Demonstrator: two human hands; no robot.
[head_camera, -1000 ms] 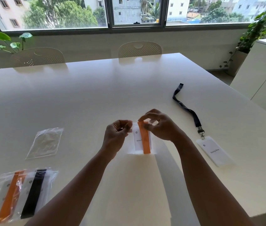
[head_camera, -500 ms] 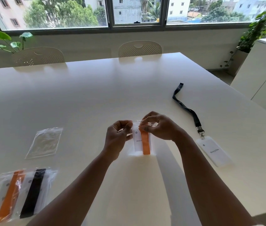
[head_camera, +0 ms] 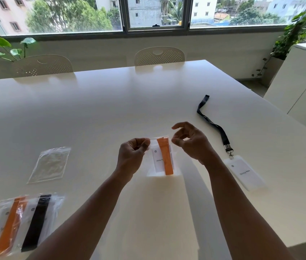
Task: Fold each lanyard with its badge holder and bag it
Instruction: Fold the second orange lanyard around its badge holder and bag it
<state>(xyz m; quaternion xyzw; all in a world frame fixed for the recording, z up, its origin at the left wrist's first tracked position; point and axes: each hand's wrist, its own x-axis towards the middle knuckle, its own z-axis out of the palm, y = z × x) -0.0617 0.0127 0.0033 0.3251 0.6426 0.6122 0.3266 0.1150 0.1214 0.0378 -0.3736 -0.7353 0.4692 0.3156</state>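
1. At the centre of the frame the left hand (head_camera: 132, 156) has its fingers curled and pinches the upper left corner of a clear bag (head_camera: 162, 158), holding it up over the surface (head_camera: 111, 102).
2. The right hand (head_camera: 190, 142) hovers just right of the bag's top edge, its fingers loosely bent and spread, holding nothing; whether a fingertip touches the bag cannot be told.
3. Inside the bag sit a folded orange lanyard (head_camera: 166, 158) and a white badge holder (head_camera: 157, 159) with partly hidden print; the orange strip lies over the card's right side.
4. To the right of the right hand, a black lanyard (head_camera: 215, 124) lies stretched out on the surface, its metal clip (head_camera: 230, 153) joined to a second badge holder (head_camera: 244, 174) at centre right.
5. To the left of the left hand, well apart, an empty clear bag (head_camera: 50, 164) lies flat.
6. At the lower left of the frame lie two filled bags side by side, slightly overlapping: one with an orange lanyard (head_camera: 7, 225), one with a black lanyard (head_camera: 36, 221).
7. Beyond the far edge of the surface stand two perforated chairs (head_camera: 159, 56), with a window (head_camera: 148, 14) above them.
8. A leafy plant (head_camera: 9, 47) shows at upper left.
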